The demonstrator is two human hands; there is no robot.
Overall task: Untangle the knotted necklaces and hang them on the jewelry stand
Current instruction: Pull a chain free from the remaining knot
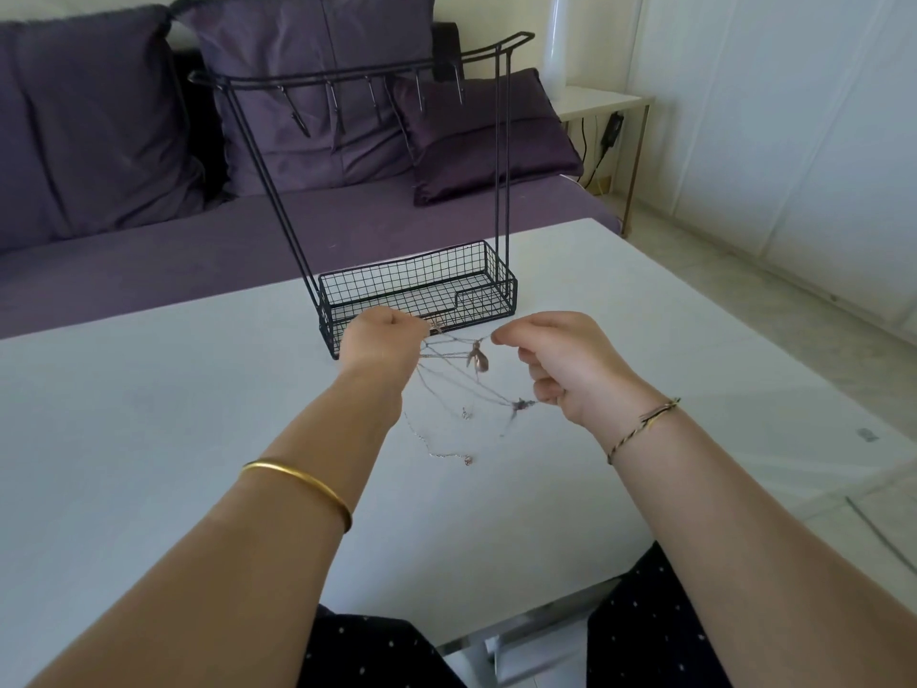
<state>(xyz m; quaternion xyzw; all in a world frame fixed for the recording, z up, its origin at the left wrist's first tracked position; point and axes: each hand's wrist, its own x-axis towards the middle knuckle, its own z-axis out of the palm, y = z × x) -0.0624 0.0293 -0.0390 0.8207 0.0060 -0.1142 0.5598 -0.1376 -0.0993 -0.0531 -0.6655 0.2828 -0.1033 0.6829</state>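
The knotted necklaces [461, 374] are hanging mid-air just in front of the jewelry stand [397, 285]. You're pinching strands in your left hand [384, 335] and right hand [560, 365], holding them spread apart, probably so the tangle's opening up. Loose ends are trailing onto the table [149, 389].

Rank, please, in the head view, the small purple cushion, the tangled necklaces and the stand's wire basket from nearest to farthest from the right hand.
1. tangled necklaces: pinched in the right hand itself.
2. wire basket: on the table just beyond, leftward.
3. small purple cushion: far back on the sofa.
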